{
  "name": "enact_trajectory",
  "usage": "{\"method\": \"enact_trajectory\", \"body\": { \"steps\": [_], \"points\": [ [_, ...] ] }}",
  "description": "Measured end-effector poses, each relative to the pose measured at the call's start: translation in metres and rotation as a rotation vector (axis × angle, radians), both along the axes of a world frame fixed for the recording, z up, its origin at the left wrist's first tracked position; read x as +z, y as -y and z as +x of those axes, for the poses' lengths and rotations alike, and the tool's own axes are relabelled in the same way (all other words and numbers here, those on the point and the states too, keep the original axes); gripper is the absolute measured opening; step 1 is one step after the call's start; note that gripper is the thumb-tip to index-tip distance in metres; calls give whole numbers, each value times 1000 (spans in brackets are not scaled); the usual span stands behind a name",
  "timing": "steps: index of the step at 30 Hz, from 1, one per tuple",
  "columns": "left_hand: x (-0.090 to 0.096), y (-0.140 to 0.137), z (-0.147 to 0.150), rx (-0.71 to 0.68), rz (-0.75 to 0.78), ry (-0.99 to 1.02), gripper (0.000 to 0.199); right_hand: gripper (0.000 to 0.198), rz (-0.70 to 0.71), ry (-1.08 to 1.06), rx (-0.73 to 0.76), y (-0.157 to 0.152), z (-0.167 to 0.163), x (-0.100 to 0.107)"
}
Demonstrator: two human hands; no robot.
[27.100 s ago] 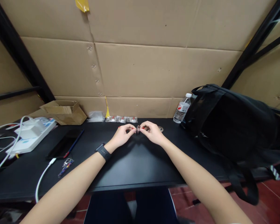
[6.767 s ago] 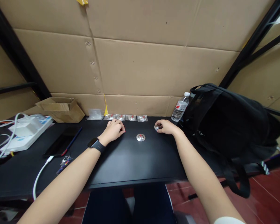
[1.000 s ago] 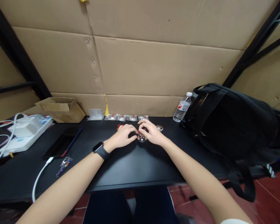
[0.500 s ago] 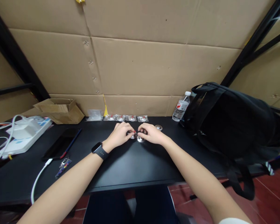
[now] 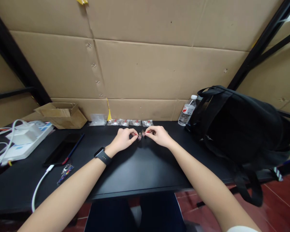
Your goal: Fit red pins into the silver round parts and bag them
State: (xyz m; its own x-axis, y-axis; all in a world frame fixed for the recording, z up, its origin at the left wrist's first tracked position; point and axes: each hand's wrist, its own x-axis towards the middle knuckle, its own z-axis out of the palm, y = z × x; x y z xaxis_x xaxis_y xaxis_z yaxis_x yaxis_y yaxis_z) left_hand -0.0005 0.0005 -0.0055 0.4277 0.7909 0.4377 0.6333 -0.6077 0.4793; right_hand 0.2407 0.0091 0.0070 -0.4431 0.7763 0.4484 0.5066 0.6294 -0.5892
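My left hand (image 5: 124, 139) pinches a small metal finger cymbal (image 5: 140, 137) by a red part at its back. Facing it, a second finger cymbal (image 5: 143, 133) is gripped the same way by my right hand (image 5: 160, 136). Both discs stand on edge above the black table (image 5: 140, 170), close together; whether they touch is hard to tell. Behind my hands lies a row of several similar discs with red parts, in clear plastic packets (image 5: 135, 122).
At the left are a power strip (image 5: 26, 149), a phone (image 5: 62, 149), a keychain (image 5: 65, 173) and an open cardboard box (image 5: 62, 116). Clear plastic bags (image 5: 98, 119) lie by the cardboard wall. A water bottle (image 5: 187, 111) and a black backpack (image 5: 241, 129) stand at the right.
Both finger cymbals have been lifted from the table and tilted from lying flat to upright, facing each other. A third disc by my right hand is now mostly hidden.
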Motion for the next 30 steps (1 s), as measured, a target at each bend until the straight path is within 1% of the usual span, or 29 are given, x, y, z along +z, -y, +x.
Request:
{"method": "enact_trajectory", "body": {
  "steps": [4,8,10,12,14,16,18,20,24,28,30],
  "points": [
    [-3,-4,3,-23,-155,253,21,15,-56,-138,5,0,-5,-2],
    [-8,-6,8,-128,-233,412,22,19,-97,-244,65,0,-12,-8],
    [-8,-5,10,-149,-234,434,23,24,-194,-347,93,1,-16,-11],
    [-8,-4,11,-143,-229,438,24,29,-341,-441,113,2,-18,-13],
    [-7,-3,11,-131,-226,441,23,30,-454,-503,140,3,-19,-14],
    [-7,-3,11,-119,-223,441,23,32,-520,-550,172,4,-20,-15],
    [-7,-3,11,-100,-222,433,23,41,-560,-574,197,5,-20,-15],
    [-8,-4,10,-79,-222,412,22,46,-583,-568,204,6,-20,-15],
    [-8,-5,9,-37,-219,360,19,48,-598,-539,182,7,-20,-13],
    [-6,-5,7,-14,-191,327,19,63,-553,-503,164,8,-20,-13],
    [-5,-3,7,-24,-173,304,20,67,-524,-468,147,7,-20,-14]
  ]
}}
